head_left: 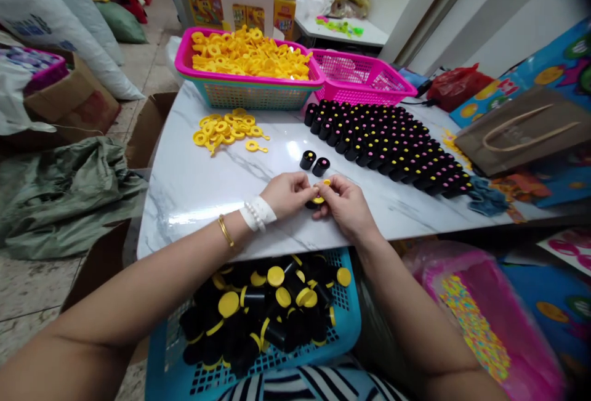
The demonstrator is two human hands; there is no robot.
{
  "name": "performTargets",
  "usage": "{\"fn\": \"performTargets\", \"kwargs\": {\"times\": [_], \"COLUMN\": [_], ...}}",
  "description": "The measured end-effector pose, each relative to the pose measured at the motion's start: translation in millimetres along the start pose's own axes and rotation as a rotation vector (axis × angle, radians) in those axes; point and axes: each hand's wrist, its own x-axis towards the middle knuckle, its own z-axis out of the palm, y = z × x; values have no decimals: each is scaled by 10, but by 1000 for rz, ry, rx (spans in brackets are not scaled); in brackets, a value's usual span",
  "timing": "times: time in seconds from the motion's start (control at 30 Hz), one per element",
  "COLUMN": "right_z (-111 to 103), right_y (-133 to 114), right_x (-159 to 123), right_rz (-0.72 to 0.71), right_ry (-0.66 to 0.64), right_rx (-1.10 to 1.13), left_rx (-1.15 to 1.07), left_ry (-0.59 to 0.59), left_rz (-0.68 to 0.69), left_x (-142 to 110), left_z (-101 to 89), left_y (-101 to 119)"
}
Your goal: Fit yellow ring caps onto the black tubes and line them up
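Observation:
Near the table's front edge, my left hand [287, 195] and my right hand [349, 207] meet with fingers pinched around a small black cup with a yellow ring piece [318, 200] at its top. Fingers cover much of it. Just beyond stand two upright black cups [321, 167], one with a pink dot inside and one with a yellow dot. A loose pile of yellow ring pieces with short tails [226, 129] lies to the left. Below the table edge, a blue basket [346, 321] holds black cups with yellow caps [276, 276].
Dense rows of black cups [383, 142] cover the right of the table [194, 191]. At the back are a pink basket [184, 59] heaped with yellow pieces and another pink basket [369, 62]. A paper bag [521, 133] stands right; a pink tub [480, 271] with coloured bits sits below.

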Motion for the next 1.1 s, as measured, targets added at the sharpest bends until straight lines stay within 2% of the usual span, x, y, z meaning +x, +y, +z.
{"fn": "performTargets", "kwargs": {"times": [0.07, 0.1, 0.23, 0.3, 0.4, 0.57, 0.67, 0.8, 0.87, 0.93, 1.1], "right_z": [15, 31, 122, 135, 46, -246, -298, -237, -217, -215, -218], "right_y": [30, 40, 43, 36, 16, -69, -161, -261, -251, -203, -143], "right_x": [-10, -21, -65, -92, -142, -81, 60, 224, 224, 167, 49], "right_rz": [-13, -14, -48, -56, 49, 271, 361, 346, 321, 289, 254], "right_ry": [23, 36, 135, 142, 59, -205, -352, -571, -582, -541, -501], "right_rx": [10, 6, -23, 3, 137, 288, 230, 46, 26, 16, -59], "left_rx": [-17, 4, 251, 372, 443, 414, 417, 510, 564, 604, 610], "left_ry": [-80, -75, 128, 168, 124, -63, -135, -134, -124, -137, -146], "left_rz": [-40, -34, 213, 292, 340, 457, 483, 458, 419, 384, 331], "left_x": [9, -16, -169, -198, -170, -101, -118, -145, -145, -141, -100], "left_z": [11, 26, 102, 109, 41, -98, -116, -121, -107, -81, -54], "left_y": [-2, 0, -21, -51, -84, -105, -87, -2, 28, 23, -77]}}
